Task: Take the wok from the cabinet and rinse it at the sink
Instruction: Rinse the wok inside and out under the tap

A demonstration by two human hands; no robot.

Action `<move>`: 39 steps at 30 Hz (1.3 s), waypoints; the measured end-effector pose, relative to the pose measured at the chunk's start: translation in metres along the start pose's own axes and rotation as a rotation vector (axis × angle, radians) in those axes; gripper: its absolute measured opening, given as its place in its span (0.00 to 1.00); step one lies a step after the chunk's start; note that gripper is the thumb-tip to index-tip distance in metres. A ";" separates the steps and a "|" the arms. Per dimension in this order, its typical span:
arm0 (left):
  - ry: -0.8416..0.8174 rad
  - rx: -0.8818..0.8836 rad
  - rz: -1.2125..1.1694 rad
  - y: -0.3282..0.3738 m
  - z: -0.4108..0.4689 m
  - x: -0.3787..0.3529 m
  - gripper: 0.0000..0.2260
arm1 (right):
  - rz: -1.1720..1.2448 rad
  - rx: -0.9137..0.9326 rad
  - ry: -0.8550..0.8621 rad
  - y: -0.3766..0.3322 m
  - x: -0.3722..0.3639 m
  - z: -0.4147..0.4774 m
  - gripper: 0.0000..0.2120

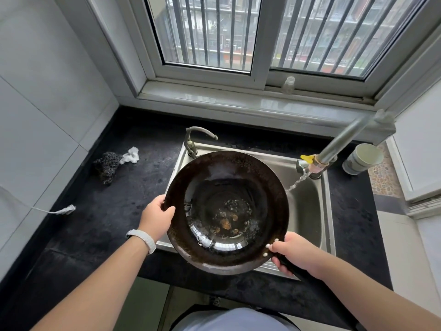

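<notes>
One wok, two hands, one sink, two taps.

At frame centre was one wok (226,211), with two hands on it: the left hand (156,217) and the right hand (294,255). One sink (307,211) sat behind it, with two taps: a curved tap (195,139) upper left of the wok and a yellow-handled tap (310,163) at right. Left of centre lay one steel scourer (106,166) and one white wad (130,156); at far right, one cup (364,158).

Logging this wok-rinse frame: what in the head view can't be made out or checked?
- Sink basin floor and drain: hidden under the wok.
- Wok handle: mostly covered by the right hand; its end is hidden behind the forearm.
- Left hand fingertips: hidden behind the wok rim.
- Where the water stream lands: hidden behind the wok rim.
- Small bottle on the window sill: too blurred to identify.
</notes>
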State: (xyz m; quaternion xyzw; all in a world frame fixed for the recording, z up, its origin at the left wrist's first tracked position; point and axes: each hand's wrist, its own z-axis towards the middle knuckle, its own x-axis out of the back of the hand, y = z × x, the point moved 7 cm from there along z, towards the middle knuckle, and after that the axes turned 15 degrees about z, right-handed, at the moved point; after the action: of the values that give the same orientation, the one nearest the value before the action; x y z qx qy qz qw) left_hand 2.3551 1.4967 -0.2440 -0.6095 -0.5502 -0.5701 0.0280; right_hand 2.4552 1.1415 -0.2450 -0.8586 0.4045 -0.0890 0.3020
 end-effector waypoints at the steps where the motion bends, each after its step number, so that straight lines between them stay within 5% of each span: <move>1: -0.002 0.013 0.037 0.000 0.001 0.000 0.08 | 0.007 0.008 -0.004 0.000 -0.001 0.000 0.13; 7: 0.133 -0.065 0.439 0.030 -0.004 0.005 0.28 | 0.011 0.046 -0.047 0.002 -0.006 -0.002 0.16; 11: 0.166 -0.286 0.519 0.087 -0.010 -0.009 0.27 | 0.023 0.042 -0.059 0.004 -0.005 -0.001 0.15; 21: -0.292 -0.699 0.482 0.268 -0.015 -0.134 0.22 | 0.031 0.029 -0.117 0.010 0.007 0.006 0.15; 24: -0.413 -0.621 0.346 0.298 -0.015 -0.159 0.08 | 0.052 0.022 -0.128 0.008 0.009 0.007 0.15; 27: -0.552 -0.455 0.068 0.312 -0.010 -0.179 0.21 | 0.065 0.019 -0.136 0.005 0.013 0.008 0.15; 31: -0.730 -0.182 -0.212 0.305 -0.010 -0.201 0.08 | 0.046 -0.020 -0.139 0.005 0.022 0.011 0.15; 33: -0.772 -0.111 -0.283 0.304 -0.010 -0.208 0.14 | 0.036 -0.049 -0.130 0.008 0.028 0.014 0.12; 39: -0.765 0.007 -0.431 0.299 -0.007 -0.223 0.08 | 0.055 -0.050 -0.146 0.014 0.036 0.021 0.04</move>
State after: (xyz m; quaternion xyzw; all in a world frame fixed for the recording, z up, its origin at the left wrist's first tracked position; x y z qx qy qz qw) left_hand 2.6171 1.2321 -0.2261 -0.6477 -0.6378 -0.2941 -0.2953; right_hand 2.4786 1.1171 -0.2732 -0.8586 0.4071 -0.0077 0.3113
